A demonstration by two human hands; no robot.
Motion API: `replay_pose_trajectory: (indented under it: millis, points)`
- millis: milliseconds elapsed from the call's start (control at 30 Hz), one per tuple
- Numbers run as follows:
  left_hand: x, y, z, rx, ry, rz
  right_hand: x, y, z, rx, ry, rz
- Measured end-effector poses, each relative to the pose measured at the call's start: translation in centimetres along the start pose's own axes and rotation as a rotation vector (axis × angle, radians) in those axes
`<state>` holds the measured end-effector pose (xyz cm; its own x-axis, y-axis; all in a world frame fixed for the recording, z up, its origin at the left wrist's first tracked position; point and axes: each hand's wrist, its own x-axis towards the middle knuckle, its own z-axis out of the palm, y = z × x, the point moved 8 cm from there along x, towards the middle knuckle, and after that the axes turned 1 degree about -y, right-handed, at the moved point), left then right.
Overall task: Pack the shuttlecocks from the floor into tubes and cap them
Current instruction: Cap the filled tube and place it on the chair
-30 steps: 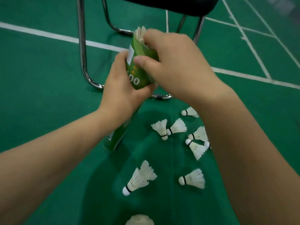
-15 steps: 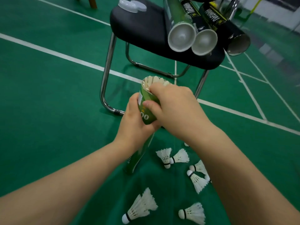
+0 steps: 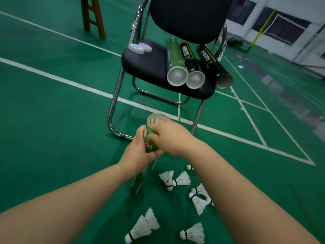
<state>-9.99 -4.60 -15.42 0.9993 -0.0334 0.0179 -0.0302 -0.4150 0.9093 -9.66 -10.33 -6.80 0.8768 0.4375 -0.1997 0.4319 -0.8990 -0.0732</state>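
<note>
A green tube [image 3: 150, 138] stands tilted on the floor, its open top filled with white feathers. My left hand [image 3: 137, 154] grips it just below the top. My right hand [image 3: 170, 138] is wrapped around its rim from the right. Several white shuttlecocks [image 3: 175, 180] lie on the green floor below and to the right of the tube, two more [image 3: 142, 226] near the bottom edge. On the black chair seat lie a green tube [image 3: 175, 64] and two black tubes [image 3: 190, 65], open ends toward me. Two white caps [image 3: 139, 48] rest at the seat's left.
The black chair [image 3: 149, 66] with chrome legs stands just behind the tube. A wooden stool leg [image 3: 93, 16] is at the back left. White court lines [image 3: 70, 83] cross the green floor. A wall and net post are at the far right.
The view has tilted up, bringing the chair seat, spare tubes and caps into sight. Both hands stay on the green tube; the feathers now sit lower inside its rim.
</note>
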Motion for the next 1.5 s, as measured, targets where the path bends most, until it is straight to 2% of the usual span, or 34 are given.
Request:
replay_pose_trajectory:
  millis: [100,167,367,533,700,933,1133,1300,1500]
  points:
    - [-1.0,1.1,-1.0,0.202,-0.198,-0.087,-0.9,-0.2,0.3,0.025,-0.087,0.030]
    - [-1.7,2.4,-2.5,0.321,-0.271,-0.096,-1.5,-0.5,0.2,0.074,-0.140,0.046]
    - [-3.2,8.5,-5.4,0.552,-0.282,0.135,-2.6,-1.1,0.0,0.130,-0.137,0.138]
    - [-3.3,8.7,-5.3,0.628,-0.313,0.136,-2.6,-1.2,0.6,0.170,-0.091,0.196]
    - [-1.7,8.2,-4.6,0.584,-0.317,0.102,-2.0,-0.5,-0.4,0.100,-0.021,0.145]
    - [2.2,7.0,-6.5,0.308,-0.120,0.040,-0.3,-1.2,-4.3,0.115,0.322,0.021]
    - [6.4,4.7,-9.4,0.013,0.053,-0.042,5.7,-1.5,-7.4,0.135,0.210,-0.034]
    - [9.2,4.0,-12.2,-0.021,0.192,-0.023,12.3,-1.5,-12.7,0.226,0.432,-0.049]
    - [12.6,3.0,-14.5,0.016,0.270,0.021,19.3,-1.0,-12.0,0.144,0.458,0.040]
